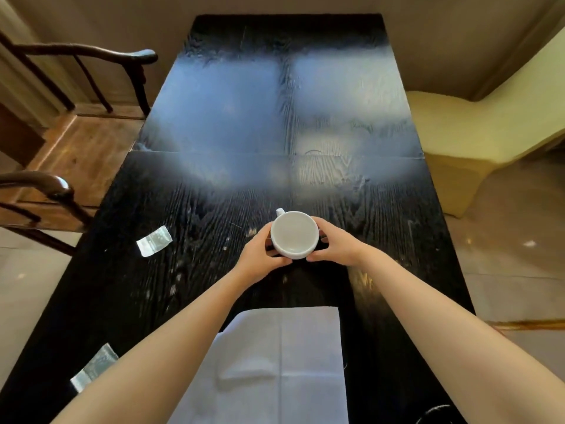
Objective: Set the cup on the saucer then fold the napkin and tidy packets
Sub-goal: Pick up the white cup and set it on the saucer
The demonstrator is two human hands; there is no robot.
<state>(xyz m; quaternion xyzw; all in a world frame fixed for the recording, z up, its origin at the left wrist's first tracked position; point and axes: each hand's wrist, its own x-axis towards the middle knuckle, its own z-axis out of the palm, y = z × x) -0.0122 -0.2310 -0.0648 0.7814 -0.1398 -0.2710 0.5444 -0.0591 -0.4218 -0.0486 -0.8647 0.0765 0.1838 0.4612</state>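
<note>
A white cup (294,233) is in the middle of the dark table (189,209), its handle pointing away from me. My left hand (260,258) grips its left side and my right hand (334,244) grips its right side. I cannot tell whether the cup rests on the table or is lifted. A white napkin (284,362) lies unfolded at the near edge, between my forearms. One clear packet (153,241) lies left of the cup, and a second packet (94,367) lies at the near left, partly hidden by my left forearm. No saucer is clearly visible.
Two dark wooden chairs (61,191) stand along the table's left side. A pale yellow upholstered chair (477,130) stands at the right. A dark round rim (437,413) peeks in at the bottom right edge. Window glare covers the far half of the table.
</note>
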